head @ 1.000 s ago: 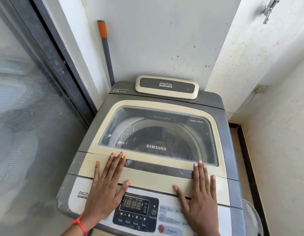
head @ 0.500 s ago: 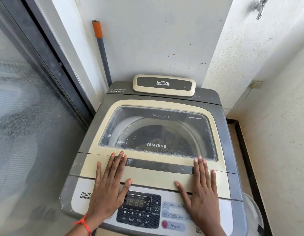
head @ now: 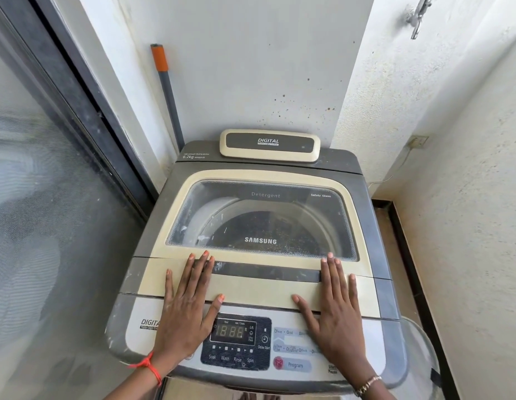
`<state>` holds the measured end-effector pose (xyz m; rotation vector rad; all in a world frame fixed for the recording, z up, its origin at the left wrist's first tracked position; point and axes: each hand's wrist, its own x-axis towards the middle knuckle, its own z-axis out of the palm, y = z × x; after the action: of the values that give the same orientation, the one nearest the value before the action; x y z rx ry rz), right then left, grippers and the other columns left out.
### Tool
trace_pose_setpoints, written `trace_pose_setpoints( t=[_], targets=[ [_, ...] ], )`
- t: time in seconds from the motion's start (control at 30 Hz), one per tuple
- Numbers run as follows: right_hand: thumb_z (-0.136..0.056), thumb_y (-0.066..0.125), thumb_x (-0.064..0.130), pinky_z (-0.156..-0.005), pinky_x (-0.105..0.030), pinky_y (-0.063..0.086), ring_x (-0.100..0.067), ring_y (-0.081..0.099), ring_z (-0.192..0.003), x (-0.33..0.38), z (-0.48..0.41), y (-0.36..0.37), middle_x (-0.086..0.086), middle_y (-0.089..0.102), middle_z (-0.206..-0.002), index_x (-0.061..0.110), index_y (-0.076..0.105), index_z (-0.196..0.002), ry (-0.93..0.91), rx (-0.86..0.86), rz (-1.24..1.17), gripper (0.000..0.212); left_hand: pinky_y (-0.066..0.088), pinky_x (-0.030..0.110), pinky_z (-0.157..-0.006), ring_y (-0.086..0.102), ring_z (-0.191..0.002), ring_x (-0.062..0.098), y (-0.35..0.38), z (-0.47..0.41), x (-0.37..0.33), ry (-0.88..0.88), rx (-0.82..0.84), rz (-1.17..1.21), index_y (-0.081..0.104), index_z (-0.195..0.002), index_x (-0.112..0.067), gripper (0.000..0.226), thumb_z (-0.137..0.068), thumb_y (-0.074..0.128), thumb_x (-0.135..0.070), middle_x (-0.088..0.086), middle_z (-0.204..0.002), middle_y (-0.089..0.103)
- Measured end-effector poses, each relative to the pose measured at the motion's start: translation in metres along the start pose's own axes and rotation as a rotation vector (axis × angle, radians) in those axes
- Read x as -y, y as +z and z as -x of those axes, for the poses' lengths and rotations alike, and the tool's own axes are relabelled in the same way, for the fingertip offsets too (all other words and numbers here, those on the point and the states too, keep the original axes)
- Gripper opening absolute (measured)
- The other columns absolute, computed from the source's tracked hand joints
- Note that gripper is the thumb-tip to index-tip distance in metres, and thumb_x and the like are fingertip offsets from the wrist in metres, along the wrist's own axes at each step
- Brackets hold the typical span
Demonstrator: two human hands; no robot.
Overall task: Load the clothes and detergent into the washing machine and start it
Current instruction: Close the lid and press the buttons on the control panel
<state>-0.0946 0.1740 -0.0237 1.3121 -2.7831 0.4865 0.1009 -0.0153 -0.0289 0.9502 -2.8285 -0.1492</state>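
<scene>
Fingers spread and flat, gripping nothing, a person's left hand (head: 187, 307) and right hand (head: 334, 307) press palms-down on the near cream panel of the closed lid (head: 251, 287) of a top-loading washing machine (head: 378, 226), thumbs toward the lit control panel (head: 236, 342) between them. A red thread (head: 148, 368) circles the left wrist, a bracelet (head: 366, 383) the right. Through the lid's glass window (head: 262, 220) the dark drum shows; its contents cannot be made out. An orange-tipped grey pole (head: 167, 93) leans in the far-left corner, beside a sliding glass door (head: 43, 197) on the left; a tap (head: 417, 17) juts from the far-right wall.
</scene>
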Motion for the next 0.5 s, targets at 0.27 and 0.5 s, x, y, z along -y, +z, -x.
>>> trace_pose_setpoints(
  t=[0.27,0.5],
  targets=[
    [-0.09,0.024,0.064,-0.116,-0.04,0.007,-0.014,0.002,-0.145,-0.0001,0.0001,0.0009,-0.003,0.007,-0.158,0.01,0.009,-0.149,0.0,-0.009,0.003,0.082,0.004,0.049,-0.115,0.006,-0.146,0.018,0.0016,-0.0006,0.0015,0.002,-0.014,0.0,0.008,-0.151,-0.017,0.067,-0.095,0.012,-0.054,-0.002,-0.159,0.007],
    [-0.09,0.024,0.065,-0.117,-0.039,0.006,-0.013,0.001,-0.145,-0.0016,0.0003,0.0028,-0.001,0.006,-0.158,0.011,0.008,-0.149,-0.001,-0.016,-0.009,0.082,0.001,0.047,-0.116,0.007,-0.146,0.018,0.0009,-0.0001,0.0007,0.003,-0.033,0.025,0.011,-0.15,-0.017,0.066,-0.096,0.011,-0.054,-0.001,-0.158,0.012]
  ],
)
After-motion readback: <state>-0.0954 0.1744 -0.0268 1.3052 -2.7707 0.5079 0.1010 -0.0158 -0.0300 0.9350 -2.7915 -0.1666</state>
